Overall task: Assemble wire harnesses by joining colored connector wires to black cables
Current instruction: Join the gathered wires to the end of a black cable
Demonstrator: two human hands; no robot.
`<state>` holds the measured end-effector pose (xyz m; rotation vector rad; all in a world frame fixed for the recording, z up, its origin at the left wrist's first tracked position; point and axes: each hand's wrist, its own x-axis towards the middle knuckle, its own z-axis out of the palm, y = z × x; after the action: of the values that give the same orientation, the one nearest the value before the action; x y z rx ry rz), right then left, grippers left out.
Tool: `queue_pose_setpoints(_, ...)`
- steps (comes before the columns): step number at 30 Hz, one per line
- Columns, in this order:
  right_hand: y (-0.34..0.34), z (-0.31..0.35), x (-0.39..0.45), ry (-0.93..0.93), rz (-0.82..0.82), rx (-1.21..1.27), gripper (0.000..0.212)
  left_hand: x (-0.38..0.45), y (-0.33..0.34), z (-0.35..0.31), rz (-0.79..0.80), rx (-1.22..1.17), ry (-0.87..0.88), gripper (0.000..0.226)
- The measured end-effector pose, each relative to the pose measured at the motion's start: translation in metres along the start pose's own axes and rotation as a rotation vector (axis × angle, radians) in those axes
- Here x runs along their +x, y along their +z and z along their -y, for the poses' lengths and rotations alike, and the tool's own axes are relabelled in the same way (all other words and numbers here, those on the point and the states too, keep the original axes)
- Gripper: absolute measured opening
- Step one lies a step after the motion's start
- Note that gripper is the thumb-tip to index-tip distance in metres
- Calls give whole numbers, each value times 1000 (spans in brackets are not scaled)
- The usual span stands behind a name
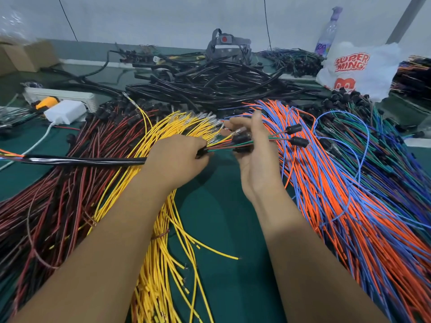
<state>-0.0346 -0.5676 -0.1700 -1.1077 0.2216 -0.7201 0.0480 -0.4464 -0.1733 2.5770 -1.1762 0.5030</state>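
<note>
My left hand point(179, 157) grips the end of a black cable point(88, 160) that runs off to the left across the table. Thin red, green and yellow wires point(224, 145) come out of that cable end and cross to my right hand point(254, 150). There my fingers hold several of these wires with small black connectors point(242, 138) on them. Two more black connectors point(294, 128) on red and green wires stick out to the right of that hand. Under the left hand lies a bundle of yellow wires point(163, 229).
Orange and blue wires point(338, 194) fan out on the right, red and black wires point(58, 194) on the left. A heap of black cables point(210, 82) lies behind. A white charger point(64, 111), a power strip point(60, 95), a plastic bag point(359, 66) and a bottle point(328, 31) stand at the back.
</note>
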Motion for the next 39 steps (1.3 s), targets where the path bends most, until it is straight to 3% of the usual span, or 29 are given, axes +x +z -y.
queue_pose_setpoints(3,2,-1,-1,-46,8,-108,25,-1,-1,0,2,-6,6,25)
queue_pose_setpoints(10,4,-5,-1,21,19,-54,35,-2,-4,0,-40,24,-51,40)
queue_pose_setpoints(14,5,-10,-2,-21,80,-175,35,-1,-4,-3,-35,47,-63,41)
queue_pose_setpoints(24,13,-16,-6,-9,129,-174,33,4,-4,-18,-17,79,-90,15)
queue_pose_setpoints(29,11,-15,-7,10,122,-199,32,2,-4,-27,-50,56,-118,19)
queue_pose_setpoints(35,9,-10,-6,113,118,-153,24,-8,-7,-17,-140,-133,-11,22)
queue_pose_setpoints(39,3,-3,-5,102,69,-13,19,-6,-9,-10,-53,-269,170,24)
